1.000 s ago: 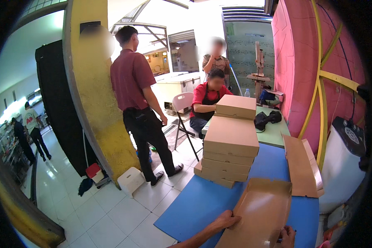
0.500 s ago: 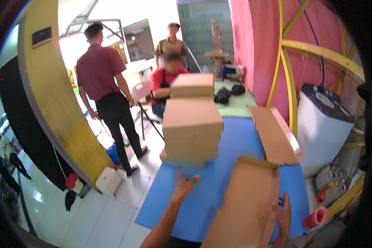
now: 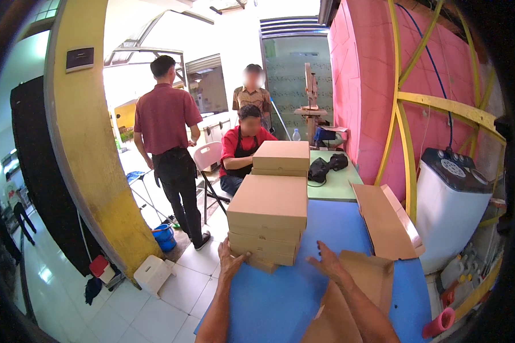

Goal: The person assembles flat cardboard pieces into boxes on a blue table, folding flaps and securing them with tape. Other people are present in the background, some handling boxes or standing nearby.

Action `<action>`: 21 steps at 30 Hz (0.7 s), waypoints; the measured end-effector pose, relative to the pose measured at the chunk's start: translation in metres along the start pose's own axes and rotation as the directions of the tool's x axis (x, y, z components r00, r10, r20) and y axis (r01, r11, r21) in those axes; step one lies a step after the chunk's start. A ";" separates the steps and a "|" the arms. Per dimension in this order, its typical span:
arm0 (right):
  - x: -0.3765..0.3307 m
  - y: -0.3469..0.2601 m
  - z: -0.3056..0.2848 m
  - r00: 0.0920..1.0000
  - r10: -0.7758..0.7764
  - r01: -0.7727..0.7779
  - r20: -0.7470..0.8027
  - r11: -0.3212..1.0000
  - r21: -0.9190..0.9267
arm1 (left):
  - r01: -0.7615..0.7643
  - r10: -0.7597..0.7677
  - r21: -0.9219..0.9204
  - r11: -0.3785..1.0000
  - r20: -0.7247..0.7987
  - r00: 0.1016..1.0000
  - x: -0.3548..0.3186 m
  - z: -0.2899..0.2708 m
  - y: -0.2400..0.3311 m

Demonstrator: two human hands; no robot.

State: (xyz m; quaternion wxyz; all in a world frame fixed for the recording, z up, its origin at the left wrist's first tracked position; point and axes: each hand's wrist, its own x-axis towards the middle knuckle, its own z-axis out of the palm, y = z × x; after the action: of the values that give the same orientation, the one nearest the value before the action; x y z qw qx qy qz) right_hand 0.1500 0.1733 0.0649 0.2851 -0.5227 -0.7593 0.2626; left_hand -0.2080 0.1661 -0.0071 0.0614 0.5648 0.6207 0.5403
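A stack of brown cardboard boxes [image 3: 267, 214] stands on the blue tabletop [image 3: 337, 223] in front of me. My left hand [image 3: 230, 260] is at the stack's lower left corner, fingers along the side and thumb near the front face. To the right of the stack, my right hand [image 3: 328, 262] hovers over the blue top, open and holding nothing. An open, unfolded cardboard box [image 3: 366, 277] lies under and beside my right forearm, which hides part of it.
Behind lies another box stack [image 3: 280, 157], with a seated person [image 3: 240, 148] beside it. Two people stand farther back. A flattened carton [image 3: 386, 223] lies at the table's right, near a washing machine [image 3: 452, 200]. A pink roll [image 3: 439, 323] is at the right corner.
My left hand has moved to the stack's lower left corner. My right hand has left the open box's right side and come across toward the stack. The view has tilted up.
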 end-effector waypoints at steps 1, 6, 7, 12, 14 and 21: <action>0.006 -0.004 0.008 1.000 -0.012 0.012 0.023 1.000 0.017 | 0.040 -0.044 -0.069 0.997 -0.068 0.997 -0.003 -0.001 -0.001; 0.015 -0.022 0.049 0.971 -0.224 0.227 -0.086 0.973 0.034 | 0.161 -0.166 -0.057 0.985 -0.094 0.982 -0.009 0.001 0.006; 0.015 -0.022 0.054 0.983 -0.161 0.159 -0.092 0.987 -0.022 | 0.156 -0.158 -0.031 0.987 -0.095 0.983 -0.010 0.005 0.009; 0.021 -0.014 0.061 0.979 -0.022 -0.003 -0.202 0.992 -0.124 | 0.042 -0.042 -0.004 0.999 -0.082 0.996 -0.012 0.018 0.018; 0.024 -0.012 0.063 0.982 0.000 -0.017 -0.189 0.996 -0.085 | 0.019 -0.022 -0.034 0.999 -0.076 0.997 -0.010 0.019 0.021; 0.034 -0.012 0.076 0.952 -0.139 0.124 -0.271 0.990 -0.068 | 0.097 -0.096 0.000 0.995 -0.074 0.993 -0.008 0.020 0.017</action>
State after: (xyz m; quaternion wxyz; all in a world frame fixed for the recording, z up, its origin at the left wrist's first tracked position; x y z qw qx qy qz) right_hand 0.0782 0.1940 0.0255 0.3914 -0.5095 -0.7518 0.1486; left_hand -0.1809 0.1681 -0.0072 0.0633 0.5138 0.6500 0.5563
